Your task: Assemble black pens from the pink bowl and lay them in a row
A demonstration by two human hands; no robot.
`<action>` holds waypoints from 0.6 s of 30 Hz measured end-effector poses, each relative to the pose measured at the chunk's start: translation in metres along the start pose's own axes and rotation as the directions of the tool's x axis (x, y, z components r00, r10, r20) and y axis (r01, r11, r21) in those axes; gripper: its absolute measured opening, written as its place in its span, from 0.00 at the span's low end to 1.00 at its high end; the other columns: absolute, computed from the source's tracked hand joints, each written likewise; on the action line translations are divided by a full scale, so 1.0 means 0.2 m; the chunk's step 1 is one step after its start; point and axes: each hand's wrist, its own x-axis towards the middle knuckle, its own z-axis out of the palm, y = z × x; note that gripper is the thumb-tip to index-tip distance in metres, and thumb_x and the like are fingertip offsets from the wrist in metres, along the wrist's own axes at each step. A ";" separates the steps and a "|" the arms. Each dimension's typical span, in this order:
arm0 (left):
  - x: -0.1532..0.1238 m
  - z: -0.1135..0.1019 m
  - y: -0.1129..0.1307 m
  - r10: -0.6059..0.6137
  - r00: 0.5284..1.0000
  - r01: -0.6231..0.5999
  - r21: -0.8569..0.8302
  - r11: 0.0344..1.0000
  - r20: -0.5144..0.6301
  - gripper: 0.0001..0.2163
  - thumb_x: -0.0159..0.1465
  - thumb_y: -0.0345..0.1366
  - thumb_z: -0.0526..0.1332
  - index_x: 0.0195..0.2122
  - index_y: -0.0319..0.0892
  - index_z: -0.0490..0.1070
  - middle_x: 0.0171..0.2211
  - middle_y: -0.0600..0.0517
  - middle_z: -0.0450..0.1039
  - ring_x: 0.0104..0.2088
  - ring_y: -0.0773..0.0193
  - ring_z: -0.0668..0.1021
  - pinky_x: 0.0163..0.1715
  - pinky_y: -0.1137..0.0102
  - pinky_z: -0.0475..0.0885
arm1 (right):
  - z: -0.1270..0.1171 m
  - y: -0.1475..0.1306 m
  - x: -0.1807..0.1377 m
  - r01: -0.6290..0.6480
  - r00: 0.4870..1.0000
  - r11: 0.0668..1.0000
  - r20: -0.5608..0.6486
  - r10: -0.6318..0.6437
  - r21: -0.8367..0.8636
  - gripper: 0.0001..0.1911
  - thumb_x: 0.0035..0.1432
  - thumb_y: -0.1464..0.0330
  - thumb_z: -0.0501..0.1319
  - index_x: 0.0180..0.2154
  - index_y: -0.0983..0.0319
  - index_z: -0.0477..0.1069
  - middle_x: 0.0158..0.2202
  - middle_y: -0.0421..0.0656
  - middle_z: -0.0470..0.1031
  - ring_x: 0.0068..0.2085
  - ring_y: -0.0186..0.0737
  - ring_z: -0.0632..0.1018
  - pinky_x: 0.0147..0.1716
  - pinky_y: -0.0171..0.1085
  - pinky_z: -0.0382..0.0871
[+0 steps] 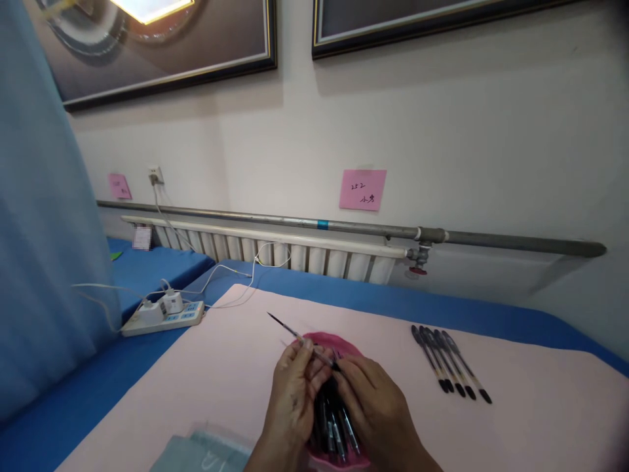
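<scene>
My left hand [293, 393] is closed around a thin pen refill [287, 329] whose dark tip points up and to the left. Close against it, my right hand [376, 406] pinches the refill's other end, fingers closed. Both hands hover over a pink tray [330, 342] that holds several dark pens [337, 426]. A row of several finished black pens [449, 362] lies on the pink mat [221, 367] to the right of my hands.
A white power strip [164, 316] with plugged chargers and cables sits on the blue table cover [73, 406] at left. A folded teal cloth [201, 452] lies near the front edge. A radiator [275, 249] and pipe run along the wall, with pink notes above.
</scene>
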 end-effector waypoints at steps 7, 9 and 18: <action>-0.01 0.02 0.01 0.125 0.991 -0.128 0.113 0.985 0.040 0.09 0.55 0.35 0.64 0.30 0.40 0.64 0.24 0.53 0.72 0.24 0.69 0.75 0.28 0.73 0.72 | -0.01 -0.03 0.01 0.006 1.000 0.999 0.026 -0.006 -0.032 0.10 0.62 0.71 0.50 0.36 0.62 0.69 0.30 0.45 0.74 0.31 0.40 0.75 0.31 0.40 0.70; -0.01 0.02 0.00 0.160 0.986 -0.166 0.148 0.975 0.050 0.09 0.55 0.36 0.64 0.30 0.40 0.64 0.24 0.54 0.72 0.22 0.71 0.73 0.26 0.74 0.70 | -0.01 -0.04 0.01 -0.044 0.997 0.999 0.068 0.043 0.020 0.10 0.62 0.71 0.50 0.34 0.61 0.69 0.29 0.44 0.74 0.30 0.40 0.75 0.31 0.39 0.70; 0.01 -0.01 -0.01 0.257 0.957 -0.287 0.332 0.898 0.134 0.10 0.56 0.40 0.63 0.32 0.40 0.66 0.26 0.54 0.72 0.25 0.70 0.73 0.29 0.73 0.69 | -0.03 -0.07 0.03 -0.460 0.888 0.819 0.195 0.417 0.343 0.07 0.59 0.66 0.55 0.32 0.58 0.70 0.29 0.40 0.75 0.31 0.37 0.76 0.30 0.33 0.71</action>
